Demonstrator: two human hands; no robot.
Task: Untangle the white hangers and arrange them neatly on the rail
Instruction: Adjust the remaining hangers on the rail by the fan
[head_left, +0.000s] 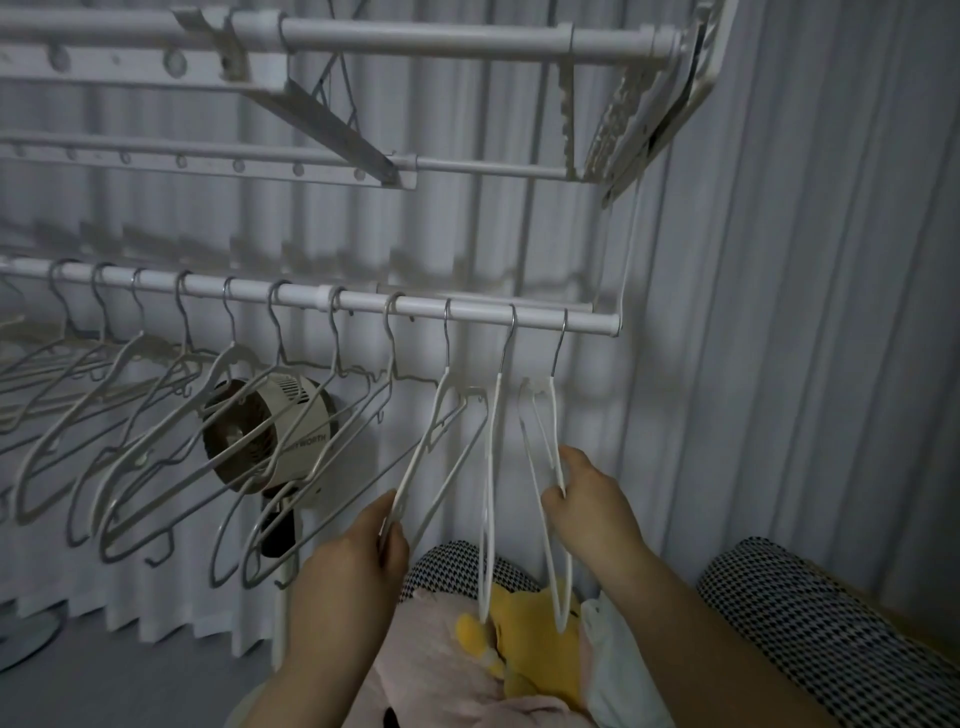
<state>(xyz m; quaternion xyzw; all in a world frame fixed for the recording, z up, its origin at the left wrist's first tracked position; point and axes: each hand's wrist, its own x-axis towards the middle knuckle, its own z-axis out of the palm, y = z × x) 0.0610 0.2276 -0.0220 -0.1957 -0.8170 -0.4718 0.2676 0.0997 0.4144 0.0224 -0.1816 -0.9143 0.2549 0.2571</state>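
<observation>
Our left hand (358, 545) at seven o'clock and right hand (587, 504) at five each pinch white hangers (491, 467) at the rail's (478, 310) three-o'clock end, where a sideways tug could snag or unhook one.

- Hangers (489, 493), pinched in the fingers (555, 500) of the right hand (592, 512) and of the left hand (353, 561): white, plastic-looking coating, smooth and faintly glossy.
- Hooks (559, 345) above the fingers: bare metal, shiny.
- Rail (483, 310) above the fingers: white tube, smooth, satin finish.
- Curtain (779, 312) beyond the fingers: pale cloth, matt.
- Fan (296, 410) left of the left fingers: smooth plastic casing.
- Toy (535, 639) below the fingers: yellow plush, fuzzy.
- Cushion (831, 623) right of the right fingers: woven checked cloth, matt.
</observation>
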